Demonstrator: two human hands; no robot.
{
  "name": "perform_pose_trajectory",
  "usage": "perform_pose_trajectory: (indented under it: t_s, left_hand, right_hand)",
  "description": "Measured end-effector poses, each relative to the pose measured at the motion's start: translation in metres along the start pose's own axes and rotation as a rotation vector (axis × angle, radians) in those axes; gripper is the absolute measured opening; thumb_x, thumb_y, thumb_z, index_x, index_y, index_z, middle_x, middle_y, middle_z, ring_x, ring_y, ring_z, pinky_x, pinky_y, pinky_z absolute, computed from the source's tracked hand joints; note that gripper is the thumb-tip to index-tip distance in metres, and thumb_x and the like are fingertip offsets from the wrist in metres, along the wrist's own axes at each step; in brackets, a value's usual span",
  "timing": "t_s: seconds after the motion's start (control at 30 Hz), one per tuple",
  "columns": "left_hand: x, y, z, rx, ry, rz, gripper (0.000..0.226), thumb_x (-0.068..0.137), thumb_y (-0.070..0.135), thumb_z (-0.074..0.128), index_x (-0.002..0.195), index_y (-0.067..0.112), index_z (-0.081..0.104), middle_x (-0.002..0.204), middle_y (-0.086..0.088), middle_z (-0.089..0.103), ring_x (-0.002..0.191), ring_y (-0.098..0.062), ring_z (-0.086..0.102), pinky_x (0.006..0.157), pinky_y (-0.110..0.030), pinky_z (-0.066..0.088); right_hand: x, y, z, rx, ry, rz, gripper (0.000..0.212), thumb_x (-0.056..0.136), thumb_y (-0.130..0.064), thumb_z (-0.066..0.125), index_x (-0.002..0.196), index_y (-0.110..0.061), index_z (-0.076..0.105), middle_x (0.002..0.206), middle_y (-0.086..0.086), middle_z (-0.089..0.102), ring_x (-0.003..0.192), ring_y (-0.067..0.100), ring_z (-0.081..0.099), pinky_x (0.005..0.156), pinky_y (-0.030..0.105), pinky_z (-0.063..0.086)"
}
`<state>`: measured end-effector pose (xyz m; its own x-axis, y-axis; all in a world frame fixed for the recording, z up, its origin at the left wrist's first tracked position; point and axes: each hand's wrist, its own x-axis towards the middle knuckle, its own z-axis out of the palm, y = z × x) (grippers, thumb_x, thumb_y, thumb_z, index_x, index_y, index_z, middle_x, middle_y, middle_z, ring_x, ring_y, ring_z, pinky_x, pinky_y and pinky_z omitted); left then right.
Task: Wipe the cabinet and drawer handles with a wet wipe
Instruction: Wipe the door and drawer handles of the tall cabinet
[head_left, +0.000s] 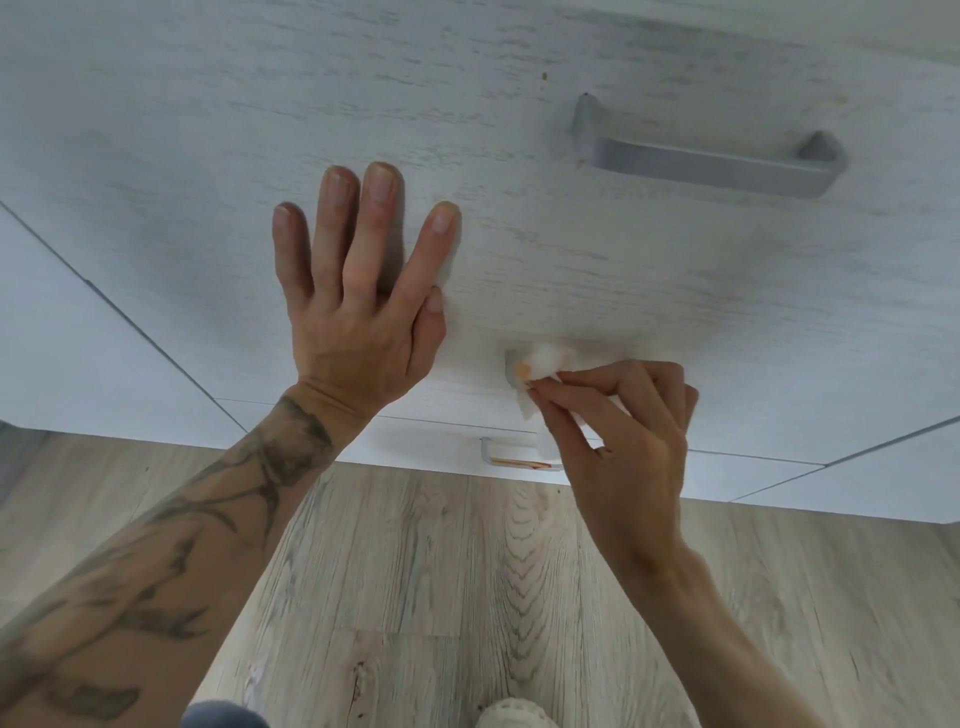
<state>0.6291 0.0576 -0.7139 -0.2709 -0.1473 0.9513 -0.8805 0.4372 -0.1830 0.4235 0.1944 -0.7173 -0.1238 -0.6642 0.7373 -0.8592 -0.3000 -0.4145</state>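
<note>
From my feed, pale whitewashed wood-grain cabinet fronts (208, 130) fill the upper frame, grey-brown plank flooring (415, 571) the lower, under what seems soft, even daylight.

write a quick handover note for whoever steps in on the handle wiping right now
Left hand: open, flat against the drawer front, bracing.
Right hand: grip shut on the wet wipe, pressed on the left end of the middle handle.
Top handle is bare above; whether it has been wiped cannot be told.
Bottom handle still shows an orange smear.
Left: finish the middle handle, then the bottom one; check the top.
</note>
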Motion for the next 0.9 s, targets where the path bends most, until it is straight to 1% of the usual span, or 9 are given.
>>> perform_pose_trajectory:
  t_s: [0.17,0.23,0.33,0.47,0.57,0.63,0.7,0.77,0.9]
  left_hand:
    - [0.002,0.0,-0.003,-0.001,-0.026,0.004,0.065,0.108,0.035,0.03,0.17,0.022,0.015,0.178,-0.004,-0.006,0.164,-0.025,-0.003,0.132,-0.051,0.002]
    - [0.004,0.001,-0.007,-0.014,-0.055,-0.016,0.066,0.108,0.036,0.033,0.17,0.022,0.014,0.177,-0.008,0.002,0.164,-0.025,-0.004,0.132,-0.051,0.003]
    - [0.002,0.007,-0.019,-0.055,-0.122,-0.078,0.07,0.107,0.034,0.042,0.17,0.024,0.014,0.167,-0.015,0.014,0.164,-0.024,-0.006,0.132,-0.052,0.005]
    - [-0.007,0.019,-0.041,-0.085,-0.259,-0.156,0.074,0.108,0.027,0.056,0.17,0.023,0.014,0.168,-0.018,0.013,0.163,-0.024,-0.007,0.132,-0.055,0.01]
    - [-0.019,0.029,-0.061,-0.114,-0.391,-0.224,0.071,0.107,0.018,0.058,0.168,0.021,0.021,0.172,-0.02,0.013,0.163,-0.027,-0.002,0.132,-0.057,0.015]
    - [-0.024,0.035,-0.076,-0.138,-0.496,-0.269,0.073,0.105,0.014,0.059,0.168,0.021,0.023,0.175,-0.018,0.007,0.164,-0.031,0.0,0.132,-0.057,0.015]
    - [-0.022,0.04,-0.087,-0.148,-0.576,-0.303,0.078,0.103,0.012,0.061,0.169,0.021,0.022,0.175,-0.017,0.001,0.164,-0.033,0.0,0.133,-0.056,0.013]
    - [-0.016,0.043,-0.096,-0.153,-0.63,-0.328,0.083,0.1,0.011,0.064,0.17,0.021,0.019,0.176,-0.018,0.0,0.164,-0.034,0.001,0.133,-0.055,0.014]
    - [-0.012,0.049,-0.115,-0.187,-0.722,-0.399,0.09,0.099,0.013,0.065,0.171,0.023,0.011,0.177,-0.013,-0.005,0.165,-0.03,-0.002,0.133,-0.054,0.016]
  right_hand:
    - [0.006,-0.014,0.01,-0.004,0.002,0.032,0.006,0.09,-0.023,0.086,0.09,-0.018,0.084,0.089,-0.005,0.072,0.093,0.023,0.057,0.086,0.035,0.038]
    - [0.007,-0.017,0.013,-0.013,-0.002,0.014,0.005,0.09,-0.022,0.086,0.089,-0.018,0.083,0.089,-0.005,0.071,0.092,0.024,0.057,0.085,0.036,0.038]
    - [-0.001,-0.016,0.008,-0.036,0.042,0.023,0.005,0.09,-0.022,0.086,0.09,-0.018,0.083,0.091,-0.004,0.072,0.092,0.026,0.059,0.086,0.034,0.037]
    - [-0.001,-0.022,0.011,-0.044,0.055,0.066,0.005,0.088,-0.021,0.088,0.088,-0.018,0.083,0.091,-0.006,0.072,0.093,0.025,0.059,0.088,0.034,0.036]
    - [0.007,-0.027,0.019,-0.045,0.035,0.058,0.006,0.09,-0.021,0.085,0.086,-0.018,0.082,0.088,-0.006,0.07,0.093,0.022,0.057,0.088,0.032,0.035]
    - [0.003,-0.027,0.018,-0.055,0.049,0.049,0.006,0.091,-0.02,0.085,0.086,-0.018,0.082,0.088,-0.006,0.07,0.093,0.022,0.057,0.087,0.033,0.036]
    - [-0.003,-0.027,0.014,-0.069,0.081,0.058,0.005,0.091,-0.021,0.086,0.087,-0.019,0.083,0.09,-0.006,0.072,0.094,0.022,0.058,0.087,0.035,0.037]
    - [-0.003,-0.029,0.014,-0.08,0.091,0.078,0.006,0.09,-0.022,0.086,0.086,-0.019,0.083,0.091,-0.007,0.072,0.095,0.023,0.058,0.087,0.037,0.037]
    - [0.011,-0.037,0.025,-0.113,0.056,0.082,0.01,0.09,-0.019,0.084,0.081,-0.019,0.079,0.084,-0.007,0.067,0.093,0.021,0.055,0.089,0.032,0.033]
